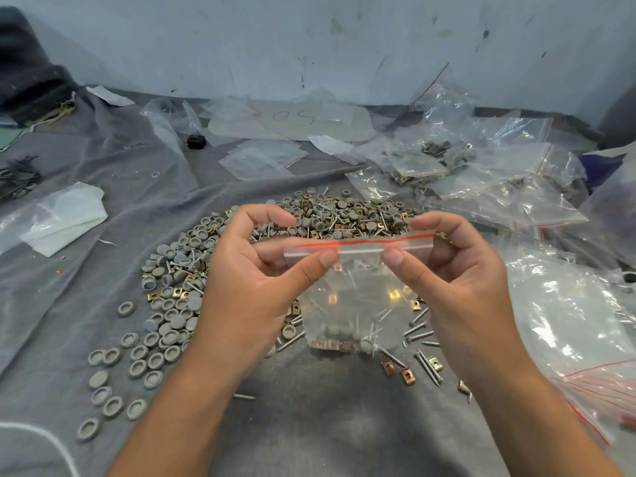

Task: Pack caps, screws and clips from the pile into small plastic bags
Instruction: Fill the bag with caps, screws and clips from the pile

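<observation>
Centre frame, the left hand [261, 270] and right hand [447, 270] pinch a filled plastic bag [354, 304] at its red-lined zip above the pile [192, 270]; sealing well likely means pressing evenly along the strip.

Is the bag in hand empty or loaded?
Loaded: small bag shows caps, screws and clips through its clear plastic; both hands pinch its top.

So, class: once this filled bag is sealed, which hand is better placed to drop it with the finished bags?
Probably the right hand. Both hands pinch the bag at its zip strip, but the finished bags lie on the right, while the left hand is farther away.
</observation>
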{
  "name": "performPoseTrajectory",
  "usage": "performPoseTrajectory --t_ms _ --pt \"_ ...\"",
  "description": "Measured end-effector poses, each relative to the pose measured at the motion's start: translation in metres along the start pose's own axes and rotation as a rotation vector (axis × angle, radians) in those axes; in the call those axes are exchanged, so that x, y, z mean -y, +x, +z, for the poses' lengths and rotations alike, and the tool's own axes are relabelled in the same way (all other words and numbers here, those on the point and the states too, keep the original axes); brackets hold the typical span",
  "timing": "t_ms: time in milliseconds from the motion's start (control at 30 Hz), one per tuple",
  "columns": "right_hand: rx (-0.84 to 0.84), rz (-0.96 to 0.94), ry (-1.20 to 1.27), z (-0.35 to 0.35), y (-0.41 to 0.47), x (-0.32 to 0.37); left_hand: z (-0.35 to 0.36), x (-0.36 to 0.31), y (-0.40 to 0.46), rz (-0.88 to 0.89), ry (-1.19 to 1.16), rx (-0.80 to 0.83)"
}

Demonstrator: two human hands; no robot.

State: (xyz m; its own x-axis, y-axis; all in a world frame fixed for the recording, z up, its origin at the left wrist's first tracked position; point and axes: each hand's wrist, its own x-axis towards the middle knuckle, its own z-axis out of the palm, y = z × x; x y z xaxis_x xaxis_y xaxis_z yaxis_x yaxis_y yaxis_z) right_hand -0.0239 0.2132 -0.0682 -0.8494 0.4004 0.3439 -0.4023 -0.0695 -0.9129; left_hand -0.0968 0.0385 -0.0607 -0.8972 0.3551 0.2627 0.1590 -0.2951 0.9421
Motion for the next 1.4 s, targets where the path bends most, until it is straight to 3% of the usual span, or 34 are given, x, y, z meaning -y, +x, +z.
performPoseTrajectory --t_ms 233,733,967,1067,1167,1300,1367,1400 --pt "-0.014 -0.007 0.078 -0.002 0.002 -0.005 0.000 0.002 -0.001 0.001 -0.001 0.024" --pt "0.062 0.050 -0.107 -0.010 0.006 0.003 -0.008 0.005 0.001 0.032 0.155 0.039" --pt "-0.155 0.039 -0.370 -0.011 0.105 0.041 -0.018 0.009 0.011 -0.004 0.189 -0.165" --pt "-0.391 -0.003 -0.364 -0.030 0.181 0.070 -0.019 0.008 0.010 -0.013 0.225 -0.178" --pt "-0.574 0.145 -0.366 -0.079 0.224 0.085 -0.016 0.007 0.008 -0.034 0.277 -0.166" --pt "-0.617 0.433 -0.549 -0.151 0.198 0.059 -0.017 0.010 0.009 -0.034 0.317 -0.167" --pt "-0.520 0.452 -0.807 -0.175 0.159 0.041 -0.018 0.012 0.009 -0.036 0.310 -0.176" --pt "-0.386 0.455 -0.968 -0.184 0.133 0.036 -0.019 0.012 0.010 -0.039 0.307 -0.179"
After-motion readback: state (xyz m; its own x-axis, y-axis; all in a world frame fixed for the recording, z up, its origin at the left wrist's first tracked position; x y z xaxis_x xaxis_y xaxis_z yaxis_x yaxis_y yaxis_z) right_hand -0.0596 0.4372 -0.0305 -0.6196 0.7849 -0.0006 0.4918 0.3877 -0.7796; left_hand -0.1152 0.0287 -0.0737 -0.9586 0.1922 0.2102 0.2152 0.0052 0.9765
